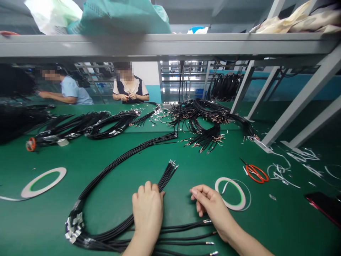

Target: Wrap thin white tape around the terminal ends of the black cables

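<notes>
A gray metal shelf beam (170,47) is spanning the view at 12 o'clock. On it, a white plastic bag (54,16) is lying at 10 o'clock, a teal plastic bag (125,17) is slumping beside it at 11, a blue-and-white package (197,30) is resting at 1, and crumpled cream fabric (298,19) is spilling at 2. Slanting gray struts (301,97) are standing at 2 to 3. Beyond the table, a person in a dark vest (130,85) is working at 10; farther left, another in a blue shirt (74,90) is reaching forward. A dark, red-edged, phone-like slab (325,209) is lying at 4, partly cut off.
</notes>
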Motion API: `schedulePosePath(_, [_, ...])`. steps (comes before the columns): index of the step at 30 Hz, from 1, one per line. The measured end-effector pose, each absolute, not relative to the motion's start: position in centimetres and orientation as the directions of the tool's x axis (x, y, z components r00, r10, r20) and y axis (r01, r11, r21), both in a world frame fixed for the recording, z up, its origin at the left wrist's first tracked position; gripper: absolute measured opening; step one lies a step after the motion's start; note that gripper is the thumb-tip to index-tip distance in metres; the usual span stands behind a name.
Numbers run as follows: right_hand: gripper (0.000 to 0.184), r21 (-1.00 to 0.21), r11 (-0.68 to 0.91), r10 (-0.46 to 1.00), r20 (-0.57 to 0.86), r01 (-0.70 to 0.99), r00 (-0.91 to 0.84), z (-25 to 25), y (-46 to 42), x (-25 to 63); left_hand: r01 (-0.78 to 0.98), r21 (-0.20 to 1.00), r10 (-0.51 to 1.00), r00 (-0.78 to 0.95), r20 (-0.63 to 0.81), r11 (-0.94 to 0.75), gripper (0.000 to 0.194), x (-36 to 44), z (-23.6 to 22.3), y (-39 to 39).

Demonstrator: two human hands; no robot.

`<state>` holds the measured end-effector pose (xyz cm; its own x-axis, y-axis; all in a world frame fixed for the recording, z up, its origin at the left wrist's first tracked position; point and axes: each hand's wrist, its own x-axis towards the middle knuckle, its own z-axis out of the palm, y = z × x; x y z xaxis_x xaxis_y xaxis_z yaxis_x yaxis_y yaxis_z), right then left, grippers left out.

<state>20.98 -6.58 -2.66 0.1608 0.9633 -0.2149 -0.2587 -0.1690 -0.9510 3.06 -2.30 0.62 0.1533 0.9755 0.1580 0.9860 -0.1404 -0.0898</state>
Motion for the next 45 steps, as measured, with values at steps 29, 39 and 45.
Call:
schedulePosePath(29, [0.03, -0.944, -0.185, 0.967, -0.224, -0.275, 0.12, -2.1, -6.7, 21.2, 0.926, 0.231, 0.95, 0.267, 0.16, -0.299, 0.02, 3.5, -0.4, -1.6])
schedulePosePath(39, [0.029, -0.945, -0.183, 0.968, -0.221, -0.27, 0.118, -2.3, -6.7, 21.2, 0.955, 0.057, 0.922, 0.262, 0.284, -0.289, 0.02, 3.9, -0.5, -0.7])
schedulePosePath(45, [0.026, -0.919, -0.158, 0.963, -0.224, -0.362, 0.149, -2.4, -6.6, 21.3, 0.95, -0.013, 0.923, 0.307, 0.231, -0.313, 0.022, 5.2, -0.8, -0.8])
